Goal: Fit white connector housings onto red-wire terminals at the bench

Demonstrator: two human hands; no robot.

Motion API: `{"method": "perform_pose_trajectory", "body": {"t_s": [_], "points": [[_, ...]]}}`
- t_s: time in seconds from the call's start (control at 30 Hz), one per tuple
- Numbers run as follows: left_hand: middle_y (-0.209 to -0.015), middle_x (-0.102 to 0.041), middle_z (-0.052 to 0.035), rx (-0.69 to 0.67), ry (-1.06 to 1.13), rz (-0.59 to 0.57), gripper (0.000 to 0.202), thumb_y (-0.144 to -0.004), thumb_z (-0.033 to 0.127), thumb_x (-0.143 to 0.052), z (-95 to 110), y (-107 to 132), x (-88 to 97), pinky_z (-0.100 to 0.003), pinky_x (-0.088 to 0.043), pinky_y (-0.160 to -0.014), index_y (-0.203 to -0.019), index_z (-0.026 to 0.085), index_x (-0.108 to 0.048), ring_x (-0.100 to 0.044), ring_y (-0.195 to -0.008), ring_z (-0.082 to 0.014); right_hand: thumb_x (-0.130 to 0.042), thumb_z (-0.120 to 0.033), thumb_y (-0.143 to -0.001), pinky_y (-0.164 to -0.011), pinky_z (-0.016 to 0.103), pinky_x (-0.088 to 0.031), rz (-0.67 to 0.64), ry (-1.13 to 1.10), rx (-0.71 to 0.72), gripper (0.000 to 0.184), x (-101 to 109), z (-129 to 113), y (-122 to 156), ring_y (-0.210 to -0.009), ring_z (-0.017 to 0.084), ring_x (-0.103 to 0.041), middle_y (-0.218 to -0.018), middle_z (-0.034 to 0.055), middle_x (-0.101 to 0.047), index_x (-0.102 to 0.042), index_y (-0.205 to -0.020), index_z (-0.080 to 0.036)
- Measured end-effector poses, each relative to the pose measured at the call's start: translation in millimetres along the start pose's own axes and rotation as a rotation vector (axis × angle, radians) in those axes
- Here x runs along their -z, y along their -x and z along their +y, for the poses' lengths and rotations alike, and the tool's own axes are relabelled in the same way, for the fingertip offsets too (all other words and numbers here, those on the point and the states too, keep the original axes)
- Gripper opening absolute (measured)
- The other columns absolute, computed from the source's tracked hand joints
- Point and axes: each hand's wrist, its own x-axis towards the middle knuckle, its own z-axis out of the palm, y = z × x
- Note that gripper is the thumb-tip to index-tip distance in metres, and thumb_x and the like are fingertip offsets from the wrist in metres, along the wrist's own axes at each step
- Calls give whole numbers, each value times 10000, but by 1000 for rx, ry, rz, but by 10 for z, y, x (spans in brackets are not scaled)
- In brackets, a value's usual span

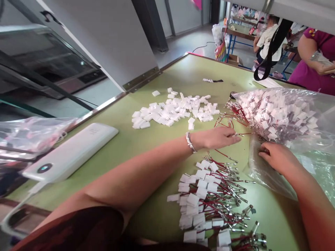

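My left hand (221, 137) reaches across the green table, its fingers closed around a thin red wire (245, 134) with metal ends. My right hand (280, 157) is over the clear plastic bag (258, 164), fingers curled and thumb drawn in; what they pinch is hidden. Inside the bag lies a heap of white-tagged red wires (277, 111), some spilling from its mouth. Below my left hand, more tagged wires (201, 191) lie in a row, metal ends to the right. Beyond my left forearm is a pile of loose white tags (167, 111).
A white power bank (73, 151) with a cable lies on the table's left, beside another plastic bag (34, 134). A small dark-and-white strip (212, 80) lies farther back. A black strap (272, 52) hangs at upper right. Two other people are beyond the table.
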Motion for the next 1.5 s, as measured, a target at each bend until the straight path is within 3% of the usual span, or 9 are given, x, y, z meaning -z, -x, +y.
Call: {"method": "perform_pose_trajectory", "body": {"t_s": [0.1, 0.3, 0.5, 0.67, 0.8, 0.97, 1.1, 1.27, 1.5], "points": [[-796, -563, -30, 5, 206, -42, 343, -964, 384, -304, -89, -42, -75, -241, -416, -651, -894, 151, -545, -501, -701, -118, -556, -261, -833, -591, 278, -345, 27, -19, 10, 120, -59, 63, -30, -658, 179, -578, -795, 55, -660, -631, -766, -195], [-680, -552, 15, 19, 295, 72, 201, -858, 316, -503, -176, -131, -225, -221, -353, -563, -766, 151, -570, -439, -600, -82, -511, -268, -840, -591, 298, -373, 221, -102, 8, 193, -25, 57, -4, -657, 201, -609, -786, 59, -701, -684, -773, -213], [-633, -597, 4, 28, 375, 150, 221, -760, 346, -619, -149, -129, -275, -236, -338, -532, -717, 133, -661, -436, -561, -75, -554, -314, -827, -599, 277, -450, 413, -566, 118, 153, 20, -283, 108, -620, 165, -618, -721, 11, -699, -678, -828, -225], [-625, -597, 7, 19, 420, 167, 244, -738, 371, -645, -134, -113, -318, -225, -335, -498, -710, 130, -676, -420, -532, -63, -542, -266, -852, -601, 270, -454, 521, -672, 250, 163, -53, -528, 141, -637, 147, -606, -739, 21, -688, -694, -837, -211], [-613, -600, 8, -24, 413, 177, 213, -747, 332, -634, -116, -109, -321, -223, -320, -480, -686, 132, -677, -398, -510, -58, -553, -285, -841, -587, 273, -447, 467, -769, 225, 169, -62, -554, 158, -621, 147, -592, -701, 16, -671, -699, -809, -207], [-638, -623, 6, -26, 416, 168, 179, -767, 297, -627, -94, -99, -289, -230, -320, -490, -717, 135, -685, -400, -510, -58, -565, -398, -827, -443, 248, -370, 362, -998, 6, 251, -15, -520, 178, -460, 120, -472, -550, -20, -570, -690, -880, -188], [-695, -646, -4, 2, 568, 151, 190, -829, 305, -598, -117, -114, -309, -231, -366, -526, -779, 140, -678, -447, -519, -57, -576, -393, -806, -453, 246, -379, 356, -993, 28, 236, -4, -520, 171, -489, 124, -486, -576, -8, -579, -679, -853, -186], [-816, -701, -56, -95, 1039, 267, 233, -931, 342, -528, -69, -129, -356, -310, -464, -863, -853, 140, -615, -641, -808, -119, -570, -406, -807, -444, 240, -416, 288, -1052, 49, 228, 3, -582, 173, -485, 103, -489, -738, 19, -656, -668, -826, -201], [-890, -720, -50, -59, 1094, 278, 199, -983, 231, -449, 83, -74, -362, -338, -435, -974, -805, 163, -507, -638, -977, -127, -605, -400, -792, -470, 249, -453, 5, -1216, 121, 207, -28, -756, 218, -497, 97, -512, -731, 4, -637, -675, -845, -213]]}}
